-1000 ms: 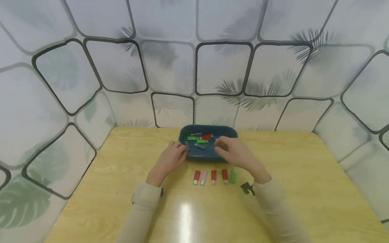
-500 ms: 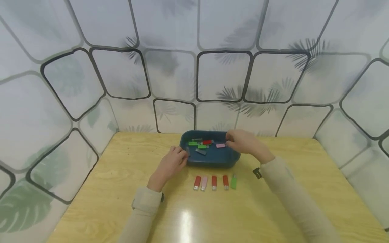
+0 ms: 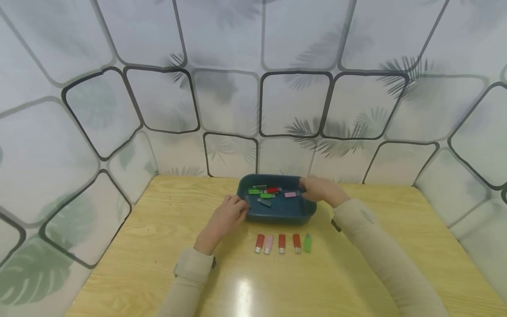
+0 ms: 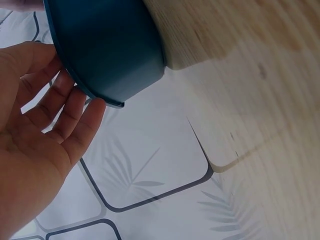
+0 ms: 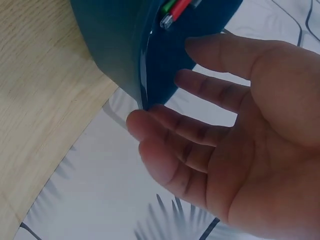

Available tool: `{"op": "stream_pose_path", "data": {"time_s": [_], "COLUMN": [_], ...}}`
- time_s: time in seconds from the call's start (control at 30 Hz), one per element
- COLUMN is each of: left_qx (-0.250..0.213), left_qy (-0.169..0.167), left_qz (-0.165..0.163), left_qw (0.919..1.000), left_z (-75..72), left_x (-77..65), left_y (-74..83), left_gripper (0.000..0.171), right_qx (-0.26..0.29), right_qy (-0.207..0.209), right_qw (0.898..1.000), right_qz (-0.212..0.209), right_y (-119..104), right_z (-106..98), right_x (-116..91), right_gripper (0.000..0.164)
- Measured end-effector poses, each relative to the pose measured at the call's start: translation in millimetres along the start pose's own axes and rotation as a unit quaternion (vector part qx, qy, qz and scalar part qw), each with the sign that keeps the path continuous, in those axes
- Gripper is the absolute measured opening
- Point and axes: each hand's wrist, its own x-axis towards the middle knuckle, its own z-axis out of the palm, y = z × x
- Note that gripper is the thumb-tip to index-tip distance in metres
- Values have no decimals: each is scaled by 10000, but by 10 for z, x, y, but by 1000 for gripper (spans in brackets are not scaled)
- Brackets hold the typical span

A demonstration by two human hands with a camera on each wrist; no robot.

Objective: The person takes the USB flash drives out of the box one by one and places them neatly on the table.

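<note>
A dark blue tray (image 3: 277, 219) stands at the back of the table. Inside lie several USB sticks: a pink one (image 3: 290, 194) on the right, and a red one (image 3: 272, 190), green ones (image 3: 254, 191) and dark ones (image 3: 264, 202) towards the left. My left hand (image 3: 225, 220) holds the tray's left rim, fingers curled against it in the left wrist view. At the right end my right hand (image 3: 321, 191) reaches over the rim; in the right wrist view its thumb and forefinger are apart with nothing between them, other fingers loosely bent by the rim.
In front of the tray a row of USB sticks lies on the wooden table (image 3: 178, 211): a red one (image 3: 259, 243), a pink one (image 3: 269, 245), two more red ones (image 3: 281, 244) and a green one (image 3: 307, 243). A patterned wall covering (image 3: 293, 105) rises behind.
My right hand has moved right, from over the tray to its right end, and the pink stick inside now shows. My left hand stays at the left rim. The view has tilted slightly.
</note>
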Motion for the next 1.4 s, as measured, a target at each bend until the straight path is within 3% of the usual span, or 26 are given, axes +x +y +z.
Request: {"op": "stream_pose_path", "data": {"time_s": [0.17,0.37,0.63,0.93,1.07,1.27,1.4], "left_qx": [7,-58,-137,-100,-109,-62,-108], "left_qy": [53,-119,-156,-178,-138,-73,-79], "left_qz": [10,-122,-263,-253,-217,-169,-174], "left_qw": [10000,9998,9994,9995,9996,9998,9998], "left_z": [0,5,-22,-16,-6,-4,-7], "left_x": [9,13,8,1,-2,-4,1], "left_y": [10,3,22,35,22,18,21], "left_gripper": [4,5,6,5,5,5,5], "right_qx": [-248,-415,-173,-63,-207,-144,-183], "right_qy": [163,42,-277,-142,179,1093,1136], "right_qw": [9993,9984,9986,9991,9977,9893,9904], "right_qz": [216,392,414,392,615,954,773], "right_y": [7,49,100,136,112,10,-31], "right_z": [18,33,72,130,164,200,201], "right_x": [25,43,76,89,100,136,193], "right_gripper": [34,21,13,12,13,26,17]}}
